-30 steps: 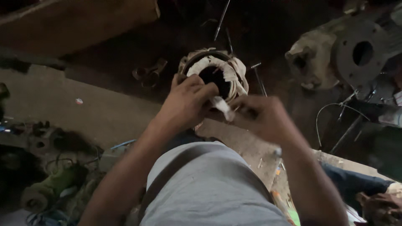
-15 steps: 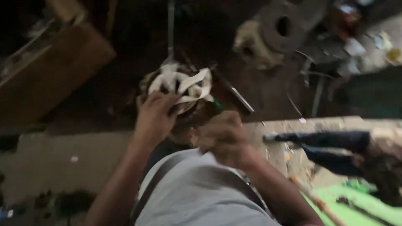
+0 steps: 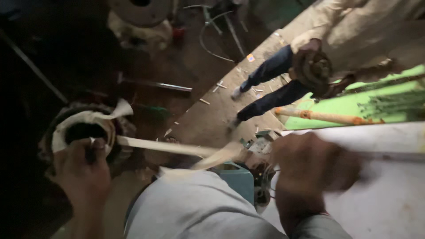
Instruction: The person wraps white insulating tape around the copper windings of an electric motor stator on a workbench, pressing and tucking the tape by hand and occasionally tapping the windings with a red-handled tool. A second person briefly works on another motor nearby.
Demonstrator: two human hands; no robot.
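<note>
My left hand (image 3: 83, 170) grips the rim of a round motor winding (image 3: 82, 130) wrapped in pale cloth tape, low at the left. A long strip of that tape (image 3: 172, 148) stretches taut from the winding to the right. My right hand (image 3: 312, 170), blurred by motion, is closed on the far end of the strip, pulled out over a white surface. My grey-clad knee (image 3: 199, 208) fills the bottom centre.
Another person sits at the upper right in dark trousers (image 3: 270, 84), holding a dark coil (image 3: 312, 68). A green board (image 3: 354, 106) and an orange-banded stick (image 3: 327, 117) lie by them. Metal rods (image 3: 155, 84), wire and a flanged casting (image 3: 139, 9) lie on the dirt floor.
The view has swung right. My right hand moved away from the winding to the right, drawing the tape strip out long. My left hand stays on the winding.
</note>
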